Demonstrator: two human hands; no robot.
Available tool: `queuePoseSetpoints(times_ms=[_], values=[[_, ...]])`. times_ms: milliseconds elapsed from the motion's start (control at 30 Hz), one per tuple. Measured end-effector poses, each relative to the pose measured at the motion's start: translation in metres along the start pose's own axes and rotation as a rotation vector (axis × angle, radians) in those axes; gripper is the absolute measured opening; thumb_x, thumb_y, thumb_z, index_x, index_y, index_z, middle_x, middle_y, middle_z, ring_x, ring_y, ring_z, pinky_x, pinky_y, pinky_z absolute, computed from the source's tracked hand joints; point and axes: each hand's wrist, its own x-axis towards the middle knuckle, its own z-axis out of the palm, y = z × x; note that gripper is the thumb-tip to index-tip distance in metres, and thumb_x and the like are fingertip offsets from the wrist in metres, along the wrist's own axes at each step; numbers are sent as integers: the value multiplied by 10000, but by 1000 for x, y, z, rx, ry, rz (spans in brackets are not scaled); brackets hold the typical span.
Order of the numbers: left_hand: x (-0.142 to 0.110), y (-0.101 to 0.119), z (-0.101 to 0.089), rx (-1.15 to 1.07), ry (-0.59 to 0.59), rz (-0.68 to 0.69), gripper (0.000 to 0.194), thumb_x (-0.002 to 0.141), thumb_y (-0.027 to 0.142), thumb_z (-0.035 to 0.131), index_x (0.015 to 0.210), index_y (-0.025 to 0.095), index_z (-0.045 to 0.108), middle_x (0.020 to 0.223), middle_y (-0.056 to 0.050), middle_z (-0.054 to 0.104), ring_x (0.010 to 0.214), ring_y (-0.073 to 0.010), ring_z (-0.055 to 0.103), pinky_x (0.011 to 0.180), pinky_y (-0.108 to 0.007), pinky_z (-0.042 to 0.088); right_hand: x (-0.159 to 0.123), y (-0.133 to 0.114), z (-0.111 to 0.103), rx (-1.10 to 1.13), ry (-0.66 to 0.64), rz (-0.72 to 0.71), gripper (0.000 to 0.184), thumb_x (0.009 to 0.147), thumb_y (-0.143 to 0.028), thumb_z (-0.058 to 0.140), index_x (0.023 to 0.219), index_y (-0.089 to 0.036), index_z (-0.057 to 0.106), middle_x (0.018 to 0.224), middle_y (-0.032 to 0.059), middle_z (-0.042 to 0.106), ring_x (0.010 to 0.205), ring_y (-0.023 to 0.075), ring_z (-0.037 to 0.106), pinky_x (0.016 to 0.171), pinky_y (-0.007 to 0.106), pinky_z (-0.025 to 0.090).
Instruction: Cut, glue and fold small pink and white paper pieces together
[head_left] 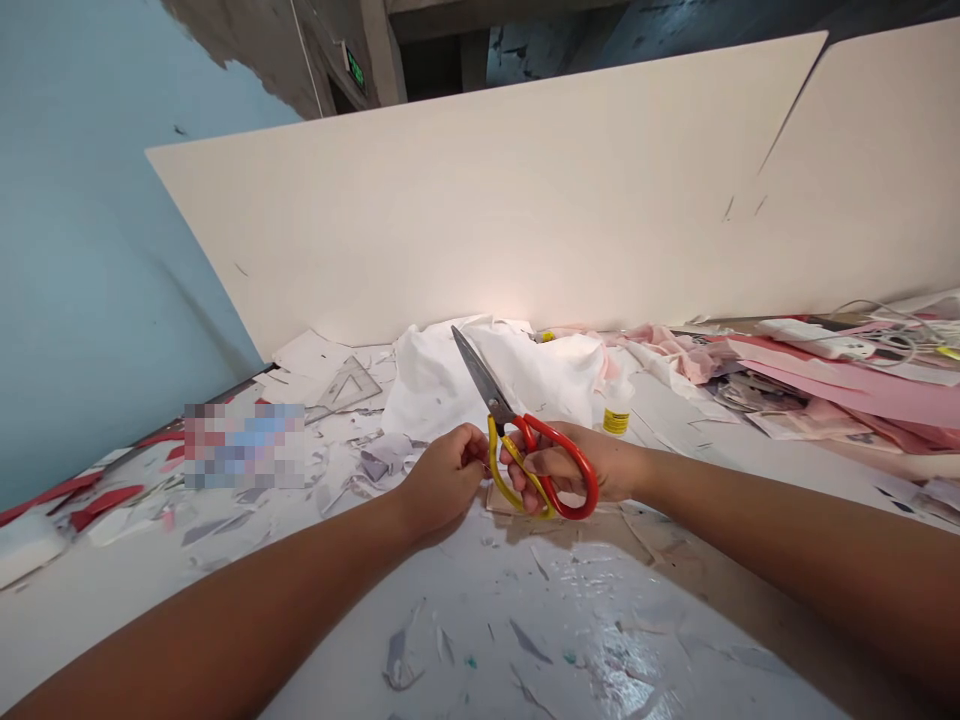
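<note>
My right hand is closed around a pair of scissors, one handle loop red and the other yellow. The dark blades look closed together and point up and to the left. Just left of the handles, my left hand has its fingers curled into a pinch. Whatever it may hold is too small or too hidden to make out. Behind both hands lies a crumpled white cloth. A small bottle with a yellow label stands beyond my right wrist.
Scraps litter the white table. A clear set square lies at the back left, near red pieces. Pink sheets and a white power strip are at the right. A tall white panel borders the back.
</note>
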Motion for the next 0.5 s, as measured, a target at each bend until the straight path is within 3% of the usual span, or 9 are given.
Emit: queuePoseSetpoints(times_ms=[500], values=[[3,-5,6,-168,70,-64,82,663,143,508,734,185,504,645,30,541,574,-92,482,530,-209,386,5,0,-5,-51,-30,12,145,691,-127,497,831,-156,522,680,-5,572,544,117,566,549,258,444]])
